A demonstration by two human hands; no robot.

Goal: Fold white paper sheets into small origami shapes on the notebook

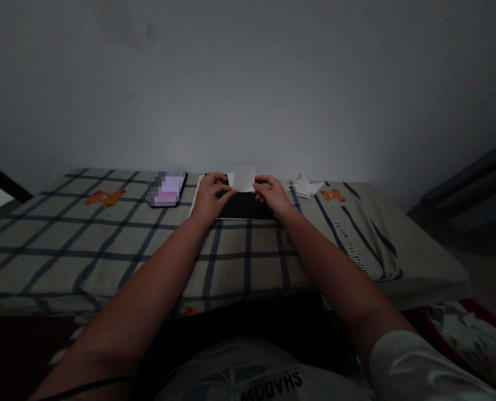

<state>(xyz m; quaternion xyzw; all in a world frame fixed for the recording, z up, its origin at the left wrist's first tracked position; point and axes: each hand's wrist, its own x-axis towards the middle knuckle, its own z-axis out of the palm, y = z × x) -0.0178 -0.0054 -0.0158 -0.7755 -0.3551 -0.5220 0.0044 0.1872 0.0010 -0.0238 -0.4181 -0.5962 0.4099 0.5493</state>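
A small white sheet of paper (244, 179) stands folded upward over a black board (244, 207) on the bed. My left hand (211, 196) pinches the paper's lower left edge, fingers closed on it. My right hand (273, 195) pinches its lower right edge in the same way. Both hands rest on the black board, close together.
The bed has a checked cover (106, 239) with small orange bear prints. A phone (168, 189) lies left of the board. A pile of folded white paper pieces (303, 186) lies to the right. A plain wall stands behind; more white scraps (465, 328) lie at lower right.
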